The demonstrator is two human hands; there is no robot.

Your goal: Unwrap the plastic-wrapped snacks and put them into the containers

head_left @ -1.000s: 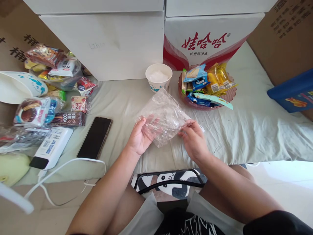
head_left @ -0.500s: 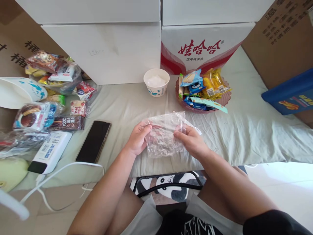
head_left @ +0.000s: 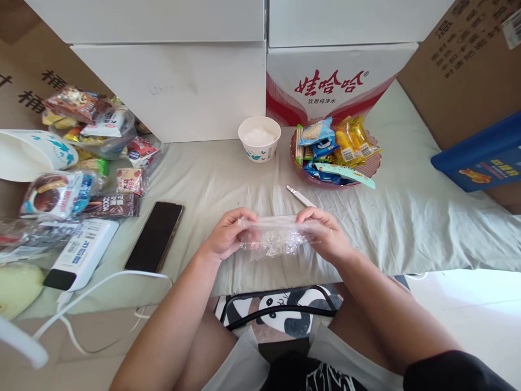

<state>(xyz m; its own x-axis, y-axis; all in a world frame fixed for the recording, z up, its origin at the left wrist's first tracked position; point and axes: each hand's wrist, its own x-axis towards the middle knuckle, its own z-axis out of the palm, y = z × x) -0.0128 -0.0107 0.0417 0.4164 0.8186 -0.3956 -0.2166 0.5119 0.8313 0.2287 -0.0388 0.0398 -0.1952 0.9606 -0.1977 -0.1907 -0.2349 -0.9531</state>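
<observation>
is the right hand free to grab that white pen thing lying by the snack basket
Probably not yet. The white pen lies bare on the cloth just beyond the right hand, nothing between them, but that hand and the left hand both grip the clear plastic bag.

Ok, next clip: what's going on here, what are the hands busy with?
A seated person holds a clear plastic bag with both hands, the left hand at one end and the right hand at the other, above a pale green cloth. The bag looks crumpled and folded flat between them. Beyond it sit a white cup and a basket of wrapped snacks. A dark phone and more snack packets lie to the left.
</observation>
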